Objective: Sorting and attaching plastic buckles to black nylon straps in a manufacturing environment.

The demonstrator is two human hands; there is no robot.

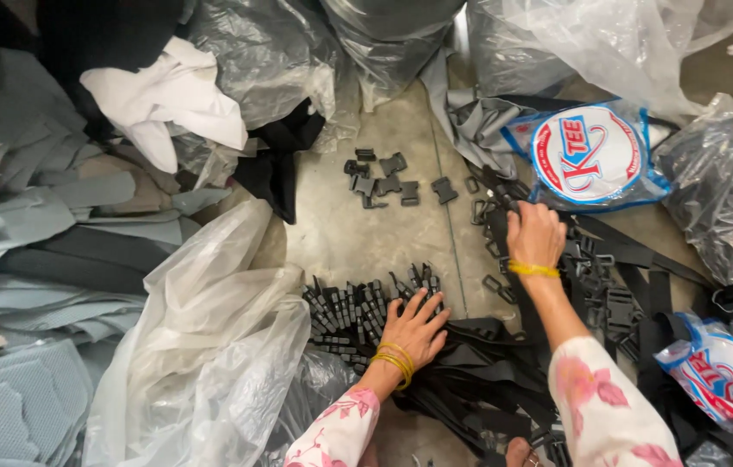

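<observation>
Black plastic buckles [358, 313], light, stiff, slippery: left hand [414, 329] lies flat on them, right hand [536, 233] pinches webbing rings [494, 207].

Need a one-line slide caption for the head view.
Left hand on stacked black buckles, right hand among loose black rings.

the black buckles [358, 313] under the left hand [414, 327] are looking like hard plastic with a dull sheen, and the loose clips [388, 182] likewise. the straps [487, 380] are showing as matt woven webbing. the clear bags [202, 346] are gleaming, thin crinkled plastic film (the grey ones too). the floor [341, 238] is appearing smooth and faintly glossy. the grey-blue pieces [21, 216] are reading as soft matt cloth.
</observation>
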